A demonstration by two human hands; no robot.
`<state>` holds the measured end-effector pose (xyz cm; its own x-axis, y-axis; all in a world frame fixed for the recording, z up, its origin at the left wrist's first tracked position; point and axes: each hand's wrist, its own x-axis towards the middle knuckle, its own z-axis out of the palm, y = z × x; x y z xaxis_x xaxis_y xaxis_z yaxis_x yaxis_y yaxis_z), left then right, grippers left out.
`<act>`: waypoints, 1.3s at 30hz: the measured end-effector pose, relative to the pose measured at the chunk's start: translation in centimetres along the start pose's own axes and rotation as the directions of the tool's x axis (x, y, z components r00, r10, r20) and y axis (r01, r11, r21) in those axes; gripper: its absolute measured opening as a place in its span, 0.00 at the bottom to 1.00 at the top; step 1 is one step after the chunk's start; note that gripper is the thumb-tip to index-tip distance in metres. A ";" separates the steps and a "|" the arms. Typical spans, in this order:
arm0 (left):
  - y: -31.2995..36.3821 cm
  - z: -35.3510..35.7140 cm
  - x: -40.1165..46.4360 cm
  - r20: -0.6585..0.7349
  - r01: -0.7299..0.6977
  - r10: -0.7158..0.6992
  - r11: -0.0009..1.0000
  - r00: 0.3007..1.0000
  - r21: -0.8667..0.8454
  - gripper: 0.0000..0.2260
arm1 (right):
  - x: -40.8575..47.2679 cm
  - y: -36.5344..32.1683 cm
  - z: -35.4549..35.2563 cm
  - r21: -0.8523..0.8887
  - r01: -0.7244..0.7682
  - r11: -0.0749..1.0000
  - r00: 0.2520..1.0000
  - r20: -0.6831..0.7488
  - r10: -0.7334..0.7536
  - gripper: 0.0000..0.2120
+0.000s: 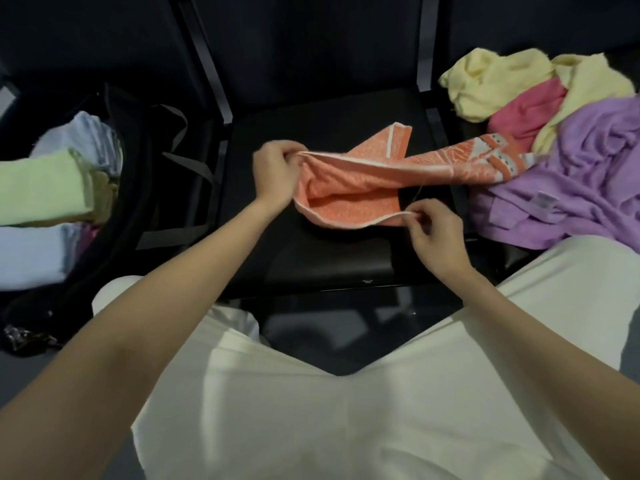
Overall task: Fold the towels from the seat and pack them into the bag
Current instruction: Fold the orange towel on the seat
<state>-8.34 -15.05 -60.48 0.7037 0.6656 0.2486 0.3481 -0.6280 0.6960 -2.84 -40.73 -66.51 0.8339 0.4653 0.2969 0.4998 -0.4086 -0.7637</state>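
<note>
Both forearms reach forward from the bottom corners, bare, over the person's white trousers (311, 410). Left hand (275, 174) sits palm-down at the left end of the orange towel (349, 192), fingers curled in, pinching the white-edged hem between thumb and fingertips. Right hand (436, 233) is nearer the body, wrist bent, thumb and forefinger pinching the near white hem of the same towel; its other fingers are loosely curled. The towel hangs slack between the two hands and forms an open pouch over the black seat (329, 265). One corner points up behind it, and its patterned end trails right onto the pile.

Loose pile on the next seat to the right: purple towel (571, 188) in front, pink towel (526, 112) behind it, pale yellow towel (502, 81) on top and at the back. The purple one runs off the right frame edge and its near edge is covered by the trouser leg.

Black bag (138, 202) stands open at left, its straps lying on the seat edge. Inside: folded green towel (41, 188), light blue towel (31, 254) below it, another pale folded towel (83, 136) above. All are cut by the left edge; more layers show beside the green one, colours hard to tell. The bag's outline blends into the dark seats. A small dark crumpled item (24, 336) lies on the floor lower left, cannot tell what it is. Seat backs are very dark, little detail.
</note>
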 end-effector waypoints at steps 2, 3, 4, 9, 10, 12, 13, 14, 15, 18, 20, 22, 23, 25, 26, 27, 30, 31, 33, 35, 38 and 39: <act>-1.4 -1.7 -0.1 -0.032 0.001 0.001 0.999 0.999 0.045 0.11 | 0.2 0.2 -0.1 -0.040 0.033 0.999 0.995 -0.095 -0.037 0.04; -2.1 -2.5 -0.5 -0.033 0.009 -0.007 0.998 0.999 0.063 0.11 | 0.3 0.3 -0.2 -0.053 0.040 0.998 0.990 -0.132 -0.047 0.04; -2.8 -3.3 -0.9 -0.033 0.028 -0.025 0.997 0.999 0.071 0.11 | 0.3 0.3 -0.3 -0.061 0.061 0.996 0.984 -0.161 -0.070 0.04; -7.4 -4.4 -2.3 -0.054 0.537 -0.542 0.839 0.839 -0.091 0.08 | -0.1 -0.5 0.7 -0.065 0.318 0.946 0.941 -0.099 -0.323 0.04; -7.8 -4.3 -2.5 0.002 0.666 -0.677 0.724 0.736 -0.179 0.07 | -0.1 -0.4 0.9 -0.050 0.318 0.947 0.946 -0.049 -0.320 0.04; -8.0 -4.2 -3.0 0.073 0.770 -0.770 0.619 0.634 -0.156 0.07 | 0.1 0.3 1.1 -0.027 0.269 0.963 0.961 0.075 -0.267 0.03; -7.9 -3.9 -3.0 0.066 0.751 -0.748 0.657 0.660 -0.065 0.07 | 0.2 0.9 1.1 -0.015 0.229 0.973 0.965 0.136 -0.225 0.02; -7.6 -3.7 -3.0 0.025 0.678 -0.680 0.733 0.733 0.054 0.07 | 0.2 1.4 1.1 -0.002 0.183 0.983 0.966 0.185 -0.180 0.02; -7.1 -3.3 -2.9 -0.021 0.556 -0.560 0.815 0.828 0.163 0.09 | 0.3 1.7 1.1 0.012 0.135 0.991 0.967 0.215 -0.135 0.02; -3.2 -1.2 -2.3 0.162 0.182 -0.213 0.965 0.963 0.187 0.11 | 0.3 1.9 1.3 0.047 -0.026 0.999 0.978 0.209 0.016 0.02; -0.3 1.2 -1.7 0.377 0.097 -0.120 0.992 0.918 0.080 0.08 | 0.5 1.8 1.4 0.060 -0.132 0.989 0.976 0.182 0.119 0.04; 1.9 4.1 -1.2 0.520 0.052 -0.053 0.999 0.852 0.015 0.06 | 0.6 1.9 1.5 0.066 -0.203 0.977 0.965 0.181 0.188 0.07; 2.6 5.6 -0.9 0.552 0.044 -0.034 0.999 0.833 -0.005 0.05 | 0.6 2.0 1.5 0.069 -0.228 0.971 0.960 0.183 0.213 0.08; 3.7 8.3 -0.6 0.591 0.030 -0.012 0.999 0.807 -0.020 0.05 | 0.7 2.2 1.4 0.095 -0.289 0.953 0.944 0.191 0.267 0.10; 4.2 9.4 -0.6 0.610 0.021 -0.003 1.000 0.792 -0.022 0.05 | 0.8 2.2 1.3 0.121 -0.318 0.940 0.936 0.197 0.291 0.10; 4.6 10.4 -0.6 0.627 0.023 -0.001 0.999 0.779 -0.027 0.05 | 0.9 2.4 1.3 0.146 -0.348 0.926 0.926 0.206 0.316 0.11; 5.3 12.7 -0.5 0.667 -0.032 0.021 0.999 0.745 0.005 0.06 | 1.2 2.9 0.9 0.183 -0.417 0.890 0.895 0.254 0.367 0.12; 5.3 13.2 -0.5 0.677 -0.045 0.013 0.999 0.736 0.029 0.05 | 1.3 3.0 0.8 0.199 -0.438 0.877 0.883 0.279 0.377 0.12; 4.9 14.1 -0.6 0.695 -0.019 -0.025 0.998 0.719 0.056 0.04 | 1.4 3.2 0.6 0.233 -0.458 0.858 0.870 0.315 0.379 0.11; 4.6 14.5 -0.7 0.684 0.024 -0.043 0.999 0.729 0.038 0.03 | 1.6 3.2 0.5 0.237 -0.452 0.860 0.871 0.326 0.368 0.10; 5.0 13.9 0.0 0.484 0.036 0.025 0.993 0.875 -0.116 0.01 | 1.7 3.3 0.6 0.230 -0.418 0.879 0.888 0.306 0.342 0.10; 5.4 13.1 0.5 0.366 0.031 0.037 0.983 0.930 -0.178 0.02 | 1.8 3.3 0.6 0.236 -0.412 0.880 0.894 0.292 0.340 0.11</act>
<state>2.02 -23.38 -65.46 0.8939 0.4482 0.0100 0.2540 -0.5249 0.8124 0.16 -40.76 -68.85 0.8472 0.5062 -0.1612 0.0415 -0.3655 -0.9299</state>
